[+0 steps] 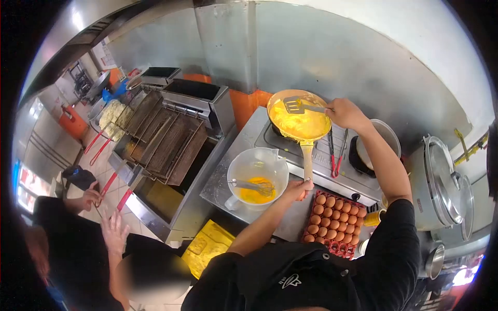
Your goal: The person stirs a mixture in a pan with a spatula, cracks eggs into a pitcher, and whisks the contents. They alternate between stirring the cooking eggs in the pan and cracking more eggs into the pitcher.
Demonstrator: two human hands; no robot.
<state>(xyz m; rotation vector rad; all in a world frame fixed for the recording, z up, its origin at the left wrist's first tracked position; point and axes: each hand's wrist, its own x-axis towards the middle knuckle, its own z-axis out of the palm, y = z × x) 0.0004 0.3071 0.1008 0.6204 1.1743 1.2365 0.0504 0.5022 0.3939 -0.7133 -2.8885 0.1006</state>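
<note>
A frying pan (pixel 301 127) with yellow egg in it sits on the stove (pixel 282 155). My left hand (pixel 299 189) is closed round the end of the pan's pale handle. My right hand (pixel 345 113) grips a slotted spatula (pixel 296 105), its blade over the egg at the top of the pan. Left of the handle stands a clear plastic jug (pixel 236 168) with a whisk (pixel 249 185) and beaten egg inside. A red tray of brown eggs (pixel 337 220) lies below my left hand. Red-handled tongs (pixel 336 160) rest on the stove, right of the pan.
Fryer baskets (pixel 166 140) stand over a deep fryer (pixel 179 212) at the left, beside a co-worker (pixel 88 259) in black. A yellow container (pixel 210 246) is below the jug. At right are a white pot (pixel 386 136) and a large cooker (pixel 433 192).
</note>
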